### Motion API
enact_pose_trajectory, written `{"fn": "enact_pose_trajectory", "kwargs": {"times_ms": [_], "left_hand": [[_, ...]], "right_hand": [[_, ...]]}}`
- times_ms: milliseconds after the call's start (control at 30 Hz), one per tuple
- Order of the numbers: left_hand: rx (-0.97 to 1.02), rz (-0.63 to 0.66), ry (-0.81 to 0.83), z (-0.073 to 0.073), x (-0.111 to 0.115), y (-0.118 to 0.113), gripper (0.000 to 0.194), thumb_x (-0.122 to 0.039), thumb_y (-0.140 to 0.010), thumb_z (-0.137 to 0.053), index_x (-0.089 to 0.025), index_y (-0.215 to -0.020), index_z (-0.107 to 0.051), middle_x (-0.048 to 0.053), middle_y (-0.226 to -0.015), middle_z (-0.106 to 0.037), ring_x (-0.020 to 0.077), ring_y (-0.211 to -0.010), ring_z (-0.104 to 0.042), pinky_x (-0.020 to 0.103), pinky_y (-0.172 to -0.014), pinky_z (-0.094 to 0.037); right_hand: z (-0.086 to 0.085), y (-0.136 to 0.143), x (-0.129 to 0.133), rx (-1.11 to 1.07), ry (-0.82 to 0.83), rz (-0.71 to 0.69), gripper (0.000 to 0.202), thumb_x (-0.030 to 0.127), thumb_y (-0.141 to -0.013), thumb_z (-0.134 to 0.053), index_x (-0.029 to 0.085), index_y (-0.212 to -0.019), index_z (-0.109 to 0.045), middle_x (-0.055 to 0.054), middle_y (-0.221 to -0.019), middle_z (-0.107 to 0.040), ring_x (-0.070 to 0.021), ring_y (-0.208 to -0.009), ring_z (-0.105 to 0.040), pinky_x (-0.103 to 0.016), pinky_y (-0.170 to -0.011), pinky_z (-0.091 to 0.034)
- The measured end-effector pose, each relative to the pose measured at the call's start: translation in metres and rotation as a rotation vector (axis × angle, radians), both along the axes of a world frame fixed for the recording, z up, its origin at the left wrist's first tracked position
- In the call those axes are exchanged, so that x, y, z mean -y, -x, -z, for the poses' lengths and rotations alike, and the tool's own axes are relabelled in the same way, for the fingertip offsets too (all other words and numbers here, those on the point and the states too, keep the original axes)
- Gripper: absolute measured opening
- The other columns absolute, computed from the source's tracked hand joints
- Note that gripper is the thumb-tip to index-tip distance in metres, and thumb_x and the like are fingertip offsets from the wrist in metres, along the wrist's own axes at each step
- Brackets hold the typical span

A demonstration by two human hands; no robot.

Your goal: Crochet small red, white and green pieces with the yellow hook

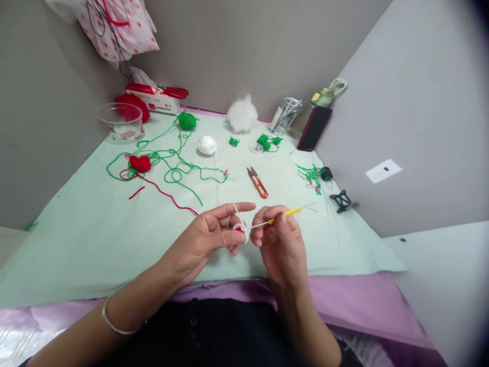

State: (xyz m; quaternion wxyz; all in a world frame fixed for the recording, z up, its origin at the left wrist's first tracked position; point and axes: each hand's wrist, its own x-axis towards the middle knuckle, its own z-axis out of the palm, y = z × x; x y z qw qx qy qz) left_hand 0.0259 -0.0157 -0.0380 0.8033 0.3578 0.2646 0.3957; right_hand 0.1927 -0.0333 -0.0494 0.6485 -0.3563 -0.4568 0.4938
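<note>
Just below the middle of the frame, my left hand [214, 230] pinches a small white-and-red piece [240, 231] between thumb and fingers, its index finger stretched out with a white strand [236, 208] looped over it. My right hand [281, 237] grips a yellow-handled hook [287, 214], its thin shaft reaching to the piece; I cannot make out the tip. My thumb covers part of the piece, so its full shape is hidden. Both forearms run off the lower edge, and a dark blur covers the upper right corner. The print on the tissue box [155, 100] is too small for me to read.

Pale green cloth [229, 265] covers the table, with purple fabric [344, 295] along the near edge. Orange snips [257, 182] lie beyond my hands, near a white ball of yarn [207, 146] and fluffy white stuffing [242, 115]. Loose green yarn [173, 176] tangles across the left side around a red bundle [140, 163]. At upper right, a dark phone [315, 129] leans against a green bottle [323, 97]. Grey walls [244, 46] enclose the table, and a spotted bag [122, 30] hangs at upper left, cut off by the top edge.
</note>
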Motion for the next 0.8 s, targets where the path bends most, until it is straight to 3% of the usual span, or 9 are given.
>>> {"fn": "enact_pose_trajectory", "kwargs": {"times_ms": [67, 133, 200, 333, 433, 800], "left_hand": [[-0.105, -0.12, -0.069, 0.001, 0.003, -0.004, 0.041, -0.023, -0.078, -0.09, -0.028, -0.118, -0.081, -0.002, -0.084, -0.068, 0.0129, -0.084, -0.067, 0.024, -0.084, -0.054], [-0.174, -0.181, -0.125, 0.002, 0.005, -0.007, 0.044, -0.024, -0.08, -0.089, -0.03, -0.122, -0.079, -0.003, -0.086, -0.068, 0.0149, -0.092, -0.069, 0.028, -0.093, -0.054], [-0.199, -0.212, -0.136, 0.002, 0.006, -0.008, 0.047, -0.025, -0.08, -0.089, -0.03, -0.125, -0.077, -0.002, -0.09, -0.068, 0.0157, -0.093, -0.069, 0.03, -0.094, -0.055], [-0.152, -0.22, -0.1, 0.001, 0.005, -0.006, 0.043, -0.027, -0.082, -0.088, -0.029, -0.123, -0.078, -0.002, -0.092, -0.069, 0.0149, -0.091, -0.069, 0.029, -0.093, -0.055], [-0.114, -0.215, -0.09, 0.0, 0.004, -0.007, 0.038, -0.026, -0.084, -0.086, -0.029, -0.121, -0.078, -0.004, -0.084, -0.068, 0.0124, -0.085, -0.069, 0.027, -0.092, -0.054], [-0.102, -0.262, -0.113, 0.002, 0.005, -0.008, 0.052, -0.018, -0.084, -0.085, -0.028, -0.133, -0.069, -0.004, -0.085, -0.068, 0.0119, -0.087, -0.069, 0.025, -0.086, -0.055]], "right_hand": [[0.005, 0.005, 0.003, 0.096, -0.105, 0.074, 0.019, 0.04, -0.1, -0.065, 0.025, -0.095, -0.076, -0.003, -0.087, -0.075, -0.0145, -0.069, -0.066, -0.027, -0.062, -0.056], [0.007, 0.009, 0.007, 0.208, -0.2, 0.158, 0.015, 0.033, -0.101, -0.065, 0.027, -0.101, -0.079, -0.004, -0.098, -0.079, -0.0177, -0.086, -0.071, -0.03, -0.073, -0.058], [0.008, 0.011, 0.009, 0.274, -0.229, 0.206, 0.017, 0.028, -0.102, -0.064, 0.029, -0.105, -0.08, -0.004, -0.099, -0.08, -0.0184, -0.089, -0.071, -0.031, -0.074, -0.058], [0.005, 0.011, 0.008, 0.274, -0.224, 0.207, 0.018, 0.026, -0.102, -0.063, 0.029, -0.105, -0.081, -0.004, -0.095, -0.079, -0.0165, -0.077, -0.068, -0.03, -0.064, -0.057], [0.004, 0.011, 0.006, 0.269, -0.242, 0.186, 0.018, 0.025, -0.101, -0.064, 0.028, -0.103, -0.081, -0.005, -0.095, -0.077, -0.0175, -0.084, -0.069, -0.03, -0.066, -0.057], [0.005, 0.013, 0.01, 0.282, -0.238, 0.167, 0.019, 0.017, -0.096, -0.071, 0.03, -0.104, -0.081, -0.005, -0.098, -0.073, -0.0189, -0.094, -0.069, -0.032, -0.074, -0.058]]}}
